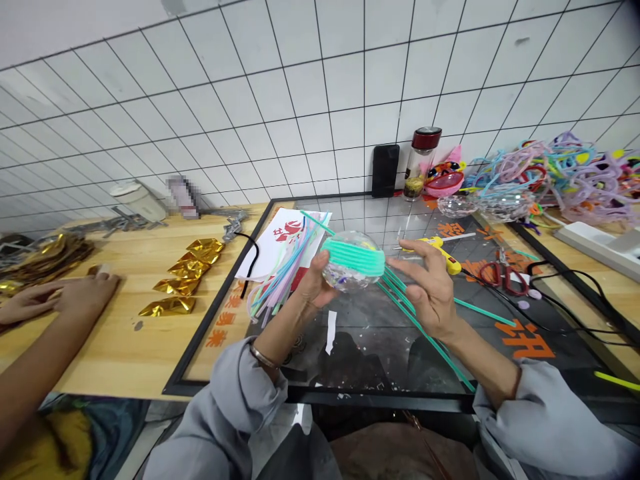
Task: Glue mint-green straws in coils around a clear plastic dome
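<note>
My left hand [313, 280] is closed around a clear plastic ball [350, 270] wrapped with a band of teal tubes [354, 257]. The loose ends of the teal tubes [425, 337] trail down to the right, past my right wrist. My right hand [430, 290] is beside the ball with its fingers stretched toward it, touching the tubes where they leave the ball. Both hands hover over a black-framed glass sheet [360, 333] with orange characters on it.
A bundle of pastel tubes [280, 280] lies on a white paper. A yellow glue gun [440, 253], red scissors [500, 275] and black cables lie to the right. Gold foil packets [187, 270] sit on the wooden table. Another person's hand [65, 293] rests at left. Coloured tube crafts [565, 173] pile at back right.
</note>
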`<state>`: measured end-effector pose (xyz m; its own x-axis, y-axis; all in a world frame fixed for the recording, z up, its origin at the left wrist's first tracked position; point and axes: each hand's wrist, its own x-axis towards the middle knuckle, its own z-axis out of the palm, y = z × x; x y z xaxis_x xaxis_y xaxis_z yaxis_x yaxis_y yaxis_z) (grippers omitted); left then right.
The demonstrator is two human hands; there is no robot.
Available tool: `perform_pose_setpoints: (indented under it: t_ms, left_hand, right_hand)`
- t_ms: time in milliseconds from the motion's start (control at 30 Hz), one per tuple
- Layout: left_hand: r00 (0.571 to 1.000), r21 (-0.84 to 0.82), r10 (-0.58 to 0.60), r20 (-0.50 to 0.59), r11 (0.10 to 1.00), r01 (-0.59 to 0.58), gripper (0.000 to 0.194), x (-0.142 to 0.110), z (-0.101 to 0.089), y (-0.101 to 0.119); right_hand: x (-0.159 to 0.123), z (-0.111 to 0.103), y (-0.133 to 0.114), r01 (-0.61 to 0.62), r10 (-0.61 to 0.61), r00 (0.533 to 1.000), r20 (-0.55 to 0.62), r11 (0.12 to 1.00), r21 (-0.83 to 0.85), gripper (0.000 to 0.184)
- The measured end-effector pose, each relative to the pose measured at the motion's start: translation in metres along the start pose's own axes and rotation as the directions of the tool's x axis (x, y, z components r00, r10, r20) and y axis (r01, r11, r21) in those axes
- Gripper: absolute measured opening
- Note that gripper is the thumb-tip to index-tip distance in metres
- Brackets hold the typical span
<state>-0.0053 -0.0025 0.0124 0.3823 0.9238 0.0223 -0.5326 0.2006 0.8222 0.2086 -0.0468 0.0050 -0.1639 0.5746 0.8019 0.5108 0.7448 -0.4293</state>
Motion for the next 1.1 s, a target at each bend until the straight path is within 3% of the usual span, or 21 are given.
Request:
perform_pose_setpoints:
  t_ms: [67, 167, 300, 433, 667, 800, 1100]
  left_hand:
    - [1.000, -0.032, 0.006, -0.015, 0.999, -0.007, 0.079, -0.001, 0.001, -0.002]
    - [1.000, -0.036, 0.006, 0.028, 0.999, -0.005, 0.084, -0.002, 0.006, -0.008]
    - [0.994, 0.044, 0.061, 0.086, 0.997, -0.065, 0.086, -0.006, 0.016, -0.018]
    - [0.992, 0.102, 0.118, 0.052, 0.987, -0.123, 0.088, -0.010, 0.022, -0.023]
    - [0.999, 0.092, 0.005, 0.037, 0.996, -0.009, 0.091, -0.007, 0.019, -0.028]
    - [1.000, 0.026, 0.009, 0.007, 1.000, -0.009, 0.092, -0.007, 0.019, -0.028]
    - [0.999, -0.052, -0.038, 0.002, 0.998, 0.038, 0.088, -0.007, 0.020, -0.031]
  right_hand:
    - [-0.001, 0.004, 0.001, -0.203, 0.207, 0.978, -0.015, 0.971, 0.126, 0.051]
    - [-0.003, 0.015, 0.003, -0.495, 0.484, 0.866, 0.129, 0.791, 0.360, 0.071]
    - [-0.007, 0.028, -0.003, -0.665, 0.595, 0.732, 0.332, 0.517, 0.538, 0.093]
    - [-0.005, 0.033, -0.013, -0.671, 0.610, 0.710, 0.352, 0.435, 0.601, 0.093]
    - [-0.004, 0.036, -0.013, -0.654, 0.664, 0.679, 0.313, 0.352, 0.670, 0.061]
    - [-0.004, 0.039, -0.014, -0.642, 0.661, 0.672, 0.335, 0.293, 0.709, 0.057]
    - [0.001, 0.041, -0.022, -0.633, 0.699, 0.606, 0.379, 0.135, 0.763, 0.056]
